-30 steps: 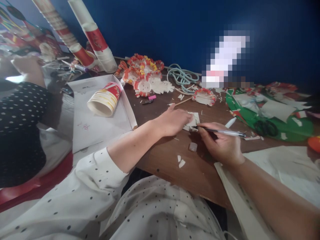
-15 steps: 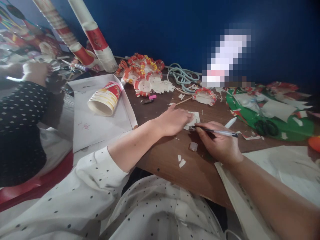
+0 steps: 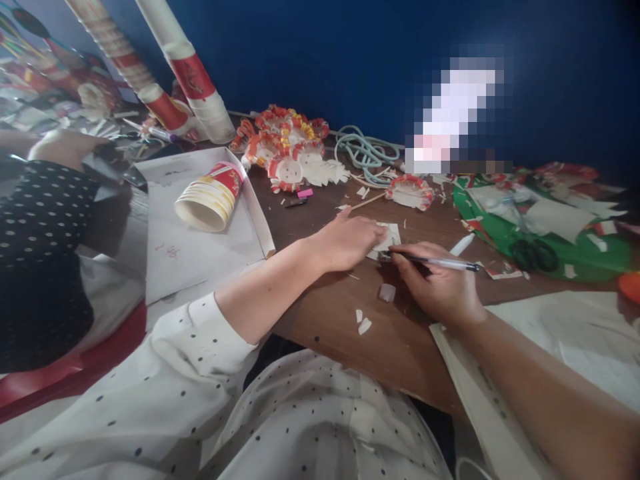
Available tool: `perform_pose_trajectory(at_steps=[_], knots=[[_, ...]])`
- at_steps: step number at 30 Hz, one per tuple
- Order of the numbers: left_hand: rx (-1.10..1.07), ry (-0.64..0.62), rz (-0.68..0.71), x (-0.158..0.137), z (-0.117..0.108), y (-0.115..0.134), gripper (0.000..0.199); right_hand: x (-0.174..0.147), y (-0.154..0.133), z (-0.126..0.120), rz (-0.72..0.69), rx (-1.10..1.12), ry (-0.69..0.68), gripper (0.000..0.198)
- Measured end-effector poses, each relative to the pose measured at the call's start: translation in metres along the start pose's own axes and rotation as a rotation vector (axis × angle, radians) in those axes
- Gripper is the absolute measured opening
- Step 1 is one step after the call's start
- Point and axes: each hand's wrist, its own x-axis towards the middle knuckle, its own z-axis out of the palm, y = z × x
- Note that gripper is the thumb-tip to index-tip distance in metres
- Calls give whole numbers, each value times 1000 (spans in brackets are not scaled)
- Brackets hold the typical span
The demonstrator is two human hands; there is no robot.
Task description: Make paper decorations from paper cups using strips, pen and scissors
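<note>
In the head view a small piece of white paper (image 3: 393, 235) lies on the brown table, with marks on it. My left hand (image 3: 347, 240) rests over its left side, fingers stretched out and pressing it down. My right hand (image 3: 440, 283) is closed around a pen (image 3: 435, 261) with a clear barrel, its tip at the paper's lower edge. The tip itself is partly hidden by my fingers. Just below the paper sits a small translucent block (image 3: 387, 292), and nearer me are white paper scraps (image 3: 364, 325).
A shallow white box (image 3: 200, 260) at left holds stacked paper cups (image 3: 213, 197). Behind are red-trimmed paper cutouts (image 3: 287, 170) and a coiled pale cable (image 3: 367, 157). Black-handled scissors (image 3: 534, 255) lie on a green sheet (image 3: 590, 260) at right. A co-worker's dotted sleeve (image 3: 45, 207) is at far left.
The pen's rear end has tilted very slightly to the right. My left hand stays in place. At far left the co-worker's hand has shifted left.
</note>
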Motion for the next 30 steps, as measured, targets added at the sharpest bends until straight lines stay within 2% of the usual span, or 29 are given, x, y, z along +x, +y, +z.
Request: perform_pose_trajectory(at_steps=[18,24,30], knots=[[9,30,16,0,2,-1,45,2,-2,0,-21,19,-26,18],[26,-4,-2,1,0,-1,47,1,-3,-3,-16,23,55,17],[25,-6,7,0,0,-1,49,1,-3,-4,9,17,19,17]])
